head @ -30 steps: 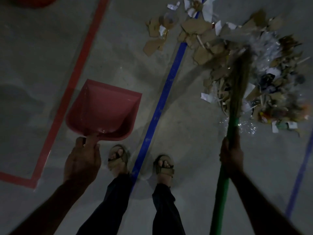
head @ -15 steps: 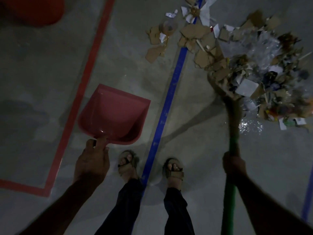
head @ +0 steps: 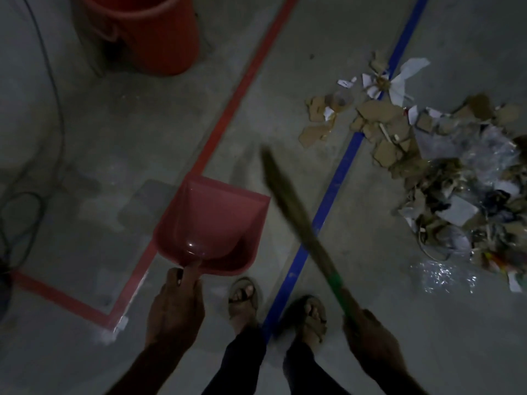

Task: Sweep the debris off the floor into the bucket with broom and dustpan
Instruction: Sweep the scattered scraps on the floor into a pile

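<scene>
Red tape (head: 228,109) runs between bucket (head: 148,32) and dustpan (head: 211,223).

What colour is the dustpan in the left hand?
Pinkish red. The dustpan, held by the left hand, shows in the head view.

The broom (head: 288,206) is a blur. The bucket (head: 148,32) is cut off at the top. The trash pile (head: 456,178) runs off the right edge.
</scene>
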Available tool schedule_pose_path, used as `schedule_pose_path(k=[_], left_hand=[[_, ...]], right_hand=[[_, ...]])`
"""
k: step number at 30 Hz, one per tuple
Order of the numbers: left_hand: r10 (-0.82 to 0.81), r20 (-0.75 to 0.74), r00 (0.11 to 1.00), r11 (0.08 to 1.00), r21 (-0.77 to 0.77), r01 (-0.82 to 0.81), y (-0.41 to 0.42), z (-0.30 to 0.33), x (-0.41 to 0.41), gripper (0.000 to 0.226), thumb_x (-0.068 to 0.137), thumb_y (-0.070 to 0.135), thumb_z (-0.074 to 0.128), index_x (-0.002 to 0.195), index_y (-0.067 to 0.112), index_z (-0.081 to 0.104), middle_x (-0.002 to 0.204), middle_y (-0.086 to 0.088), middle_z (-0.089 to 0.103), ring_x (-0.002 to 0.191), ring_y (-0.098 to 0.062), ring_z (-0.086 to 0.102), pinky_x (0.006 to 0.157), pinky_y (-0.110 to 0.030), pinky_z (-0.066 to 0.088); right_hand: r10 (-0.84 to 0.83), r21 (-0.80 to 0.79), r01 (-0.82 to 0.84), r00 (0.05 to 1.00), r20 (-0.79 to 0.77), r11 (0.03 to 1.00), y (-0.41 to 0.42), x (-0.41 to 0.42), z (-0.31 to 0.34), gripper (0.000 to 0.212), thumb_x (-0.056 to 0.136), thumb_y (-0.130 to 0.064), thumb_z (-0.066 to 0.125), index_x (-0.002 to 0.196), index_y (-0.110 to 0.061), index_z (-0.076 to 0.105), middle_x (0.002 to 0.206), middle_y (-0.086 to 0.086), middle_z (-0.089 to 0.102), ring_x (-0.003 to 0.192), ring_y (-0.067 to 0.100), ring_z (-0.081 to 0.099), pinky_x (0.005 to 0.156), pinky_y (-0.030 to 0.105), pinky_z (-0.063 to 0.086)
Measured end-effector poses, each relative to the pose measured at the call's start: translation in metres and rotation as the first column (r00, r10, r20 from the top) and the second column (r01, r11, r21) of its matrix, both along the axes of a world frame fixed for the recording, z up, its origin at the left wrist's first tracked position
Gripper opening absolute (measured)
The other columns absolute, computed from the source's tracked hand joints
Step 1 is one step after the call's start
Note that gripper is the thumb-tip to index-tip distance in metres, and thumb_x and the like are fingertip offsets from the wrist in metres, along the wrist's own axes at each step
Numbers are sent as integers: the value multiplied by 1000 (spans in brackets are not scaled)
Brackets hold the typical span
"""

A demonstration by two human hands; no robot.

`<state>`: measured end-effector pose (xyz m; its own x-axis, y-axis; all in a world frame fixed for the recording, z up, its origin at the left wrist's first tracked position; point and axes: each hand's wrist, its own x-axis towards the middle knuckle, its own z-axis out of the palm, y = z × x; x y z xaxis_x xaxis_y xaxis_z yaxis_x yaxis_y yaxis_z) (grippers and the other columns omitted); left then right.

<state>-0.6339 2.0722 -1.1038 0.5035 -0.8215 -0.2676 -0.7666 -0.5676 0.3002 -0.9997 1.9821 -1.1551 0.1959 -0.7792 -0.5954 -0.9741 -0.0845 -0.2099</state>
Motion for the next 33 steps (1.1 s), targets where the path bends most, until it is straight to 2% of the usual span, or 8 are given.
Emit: schedule_pose_path(k=[3, 7, 10, 14, 20, 23, 29, 33], left_hand=[[48, 4, 999, 999, 11, -48, 1, -2, 17, 45, 91, 10, 61, 135, 18, 56, 97, -9, 54, 73, -37, 62, 57, -43, 51], [14, 0, 1000, 999, 33, -15, -17, -15, 22, 37, 93, 14, 55, 130, 13, 58, 94, -10, 53, 66, -39, 60, 51, -42, 46], [38, -37, 999, 998, 58, -36, -43, -23, 18, 46, 88, 6, 67, 132, 18, 58, 98, -11, 54, 70, -41, 62, 54, -42, 49], [-6, -62, 998, 999, 47, 9, -93, -39, 6, 50, 88, 9, 66, 134, 23, 56, 104, -8, 53, 80, -39, 62, 59, -42, 50], [-57, -71, 996, 998, 30, 60, -170, -55, -27, 45, 93, 13, 60, 137, 19, 57, 104, -5, 55, 85, -35, 61, 61, -41, 49], [-93, -52, 994, 995, 37, 95, -205, -58, -42, 45, 93, 23, 51, 137, 14, 58, 102, -8, 58, 79, -33, 62, 58, -41, 51], [-268, -34, 963, 963, -28, 267, -272, -65, -75, 42, 92, 11, 59, 134, 12, 60, 101, -8, 56, 73, -34, 64, 57, -40, 51], [-328, -35, 944, 945, -8, 328, -316, -61, -88, 43, 91, 9, 61, 134, 12, 57, 109, -12, 56, 81, -36, 65, 61, -38, 50]], right_hand=[[139, 47, -142, 988, 61, 989, -20, 58, -19, 40, 92, -47, 45, 124, -30, 61, 91, 9, 68, 68, 32, 67, 56, 40, 53], [292, 76, -302, 948, 125, 950, -55, 131, -84, 46, 92, -41, 53, 138, -41, 50, 106, 5, 67, 81, 28, 69, 56, 25, 50], [325, 151, -340, 939, 115, 928, -92, 169, -92, 51, 100, -30, 44, 151, -26, 37, 107, 12, 63, 94, 34, 62, 69, 36, 46], [-57, 182, 48, 997, 50, 982, -165, 172, -109, 52, 105, -37, 35, 155, -28, 26, 120, 19, 58, 113, 39, 58, 98, 49, 48], [-580, 240, 546, 809, 102, 803, -267, 74, -154, 51, 103, -36, 37, 152, -37, 23, 84, 8, 63, 73, 26, 65, 72, 43, 59], [-695, 193, 673, 715, 78, 714, -308, 11, -155, 60, 103, -33, 37, 154, -45, 8, 87, 9, 65, 71, 28, 68, 65, 44, 60], [-809, 0, 815, 575, 118, 579, -369, -116, -153, 62, 88, -39, 43, 147, -45, 22, 96, 20, 62, 83, 45, 66, 72, 53, 56], [-827, -42, 833, 552, 107, 551, -397, -158, -120, 56, 100, -29, 45, 150, -39, 22, 108, 17, 62, 85, 40, 64, 71, 48, 54]])
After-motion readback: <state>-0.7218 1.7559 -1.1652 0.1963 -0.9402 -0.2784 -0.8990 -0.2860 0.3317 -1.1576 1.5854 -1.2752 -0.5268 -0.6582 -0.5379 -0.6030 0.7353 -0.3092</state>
